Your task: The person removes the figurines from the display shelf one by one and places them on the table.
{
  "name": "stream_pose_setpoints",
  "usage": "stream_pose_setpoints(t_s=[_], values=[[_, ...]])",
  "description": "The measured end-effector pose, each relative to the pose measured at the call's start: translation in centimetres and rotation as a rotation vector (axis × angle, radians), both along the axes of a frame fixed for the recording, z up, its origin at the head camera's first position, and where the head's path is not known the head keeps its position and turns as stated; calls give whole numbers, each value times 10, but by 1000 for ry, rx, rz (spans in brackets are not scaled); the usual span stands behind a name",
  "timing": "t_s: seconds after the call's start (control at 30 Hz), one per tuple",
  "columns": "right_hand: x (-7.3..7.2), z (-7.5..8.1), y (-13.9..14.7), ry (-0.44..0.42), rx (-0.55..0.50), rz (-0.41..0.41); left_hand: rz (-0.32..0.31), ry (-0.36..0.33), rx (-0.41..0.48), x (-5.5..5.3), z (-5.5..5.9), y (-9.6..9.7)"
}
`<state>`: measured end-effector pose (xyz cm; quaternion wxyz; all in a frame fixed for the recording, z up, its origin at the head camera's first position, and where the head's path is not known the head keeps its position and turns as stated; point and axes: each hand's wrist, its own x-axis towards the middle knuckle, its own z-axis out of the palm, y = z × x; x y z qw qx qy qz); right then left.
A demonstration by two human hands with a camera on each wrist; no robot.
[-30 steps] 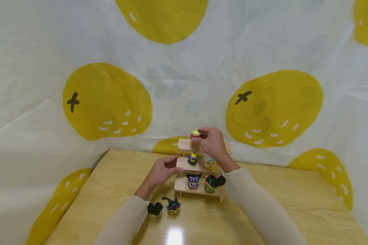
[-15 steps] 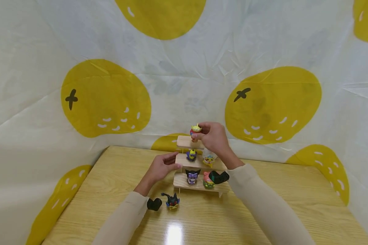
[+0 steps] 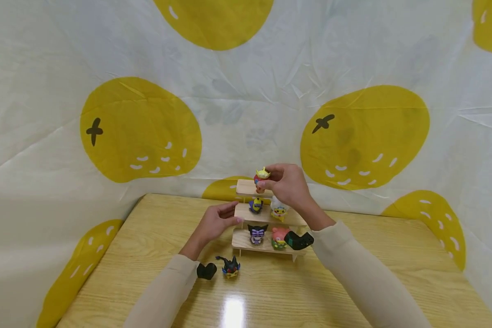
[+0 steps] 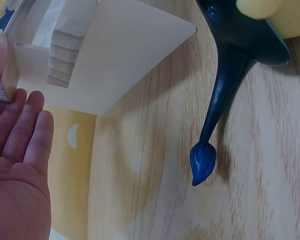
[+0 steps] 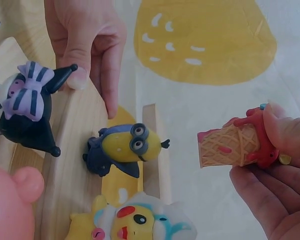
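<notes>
My right hand (image 3: 289, 183) pinches a small figurine (image 5: 232, 142) between thumb and fingers, over the left part of the top shelf. Its base is a tan waffle cone with red drips, and a yellow-green top shows in the head view. My left hand (image 3: 215, 223) grips the left end of the middle shelf of a three-tier wooden display stand (image 3: 241, 238), thumb above and fingers below. On that middle shelf stand a yellow figurine with goggles (image 5: 135, 145) and a yellow white-hooded figurine (image 3: 279, 211). The bottom shelf carries a black-and-purple figurine (image 3: 257, 233) and a pink-and-green one (image 3: 279, 237).
A dark figurine (image 3: 230, 267) with a blue-tipped tail (image 4: 203, 162) sits on the wooden table (image 3: 147, 255), left in front of the stand. Black devices (image 3: 207, 271) are worn at both wrists. Behind the stand hangs a white cloth (image 3: 250, 118) with yellow fruit prints.
The right wrist and forearm have shifted slightly to the right, with the figurine still over the top shelf's left part. My left hand keeps its hold on the middle shelf.
</notes>
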<state>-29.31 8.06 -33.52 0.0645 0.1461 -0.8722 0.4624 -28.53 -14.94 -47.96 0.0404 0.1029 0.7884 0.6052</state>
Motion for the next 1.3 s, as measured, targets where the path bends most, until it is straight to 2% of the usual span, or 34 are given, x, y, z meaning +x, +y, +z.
stream_pose_setpoints(t_s=[0.47, 0.6, 0.83, 1.1, 1.3], values=[[17, 3, 2, -43, -44, 66, 9, 7, -1, 1, 0, 1], [20, 3, 3, -63, -43, 70, 5, 8, 3, 0, 0, 1], [24, 2, 5, -32, -4, 75, 3, 6, 8, -2, 0, 1], [29, 0, 7, -46, -25, 102, 3, 4, 4, 0, 1, 1], [32, -1, 8, -68, -27, 93, -4, 3, 14, -1, 1, 1]])
